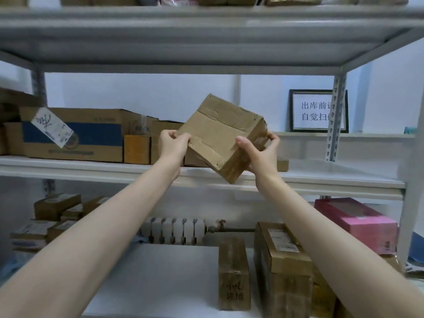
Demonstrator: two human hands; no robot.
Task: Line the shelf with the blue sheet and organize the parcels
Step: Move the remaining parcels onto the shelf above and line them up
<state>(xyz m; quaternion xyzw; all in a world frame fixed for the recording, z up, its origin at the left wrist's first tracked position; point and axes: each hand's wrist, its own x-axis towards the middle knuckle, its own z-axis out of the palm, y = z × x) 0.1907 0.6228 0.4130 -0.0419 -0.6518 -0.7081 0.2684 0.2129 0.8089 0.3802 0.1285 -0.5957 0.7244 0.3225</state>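
1. Lower shelf, bottom of the frame. The white lower shelf (pixel 160 271) is carrying a narrow upright parcel (pixel 234 274) at lower centre-right, standing just beside a taller labelled carton (pixel 284 260). A pink box (pixel 355 223) is lying at right, and a cluster of small parcels (pixel 46 221) is sitting at lower left. A radiator (pixel 174 230) is showing behind this level.

2. Hands, centre of the frame. Both forearms are reaching up from the bottom corners. The left hand (pixel 171 145) is gripping the left edge of a worn cardboard parcel (pixel 220 134), fingers curled round it. The right hand (pixel 261 152) is clamping the taped right end, thumb lying on the upper face and fingers wrapping behind. The parcel is being held tilted, clear of the boards, in front of the middle shelf (pixel 332 175).

3. Middle shelf. At left, a large carton with a blue band (pixel 73 134) is resting next to a small tan box (pixel 137 149), with more boxes partly hidden behind the held parcel. The right portion of this shelf is showing bare white board. A framed notice (pixel 314 111) is leaning at the back right.

4. Top shelf (pixel 206 31), upper edge of the frame. More parcels are showing above it, cropped.

5. Progress. No blue sheet is identifiable on any shelf surface; all visible boards are appearing white, so lining is judged not yet done here. Sorting is judged under way, with one parcel in hand and several below awaiting placement.
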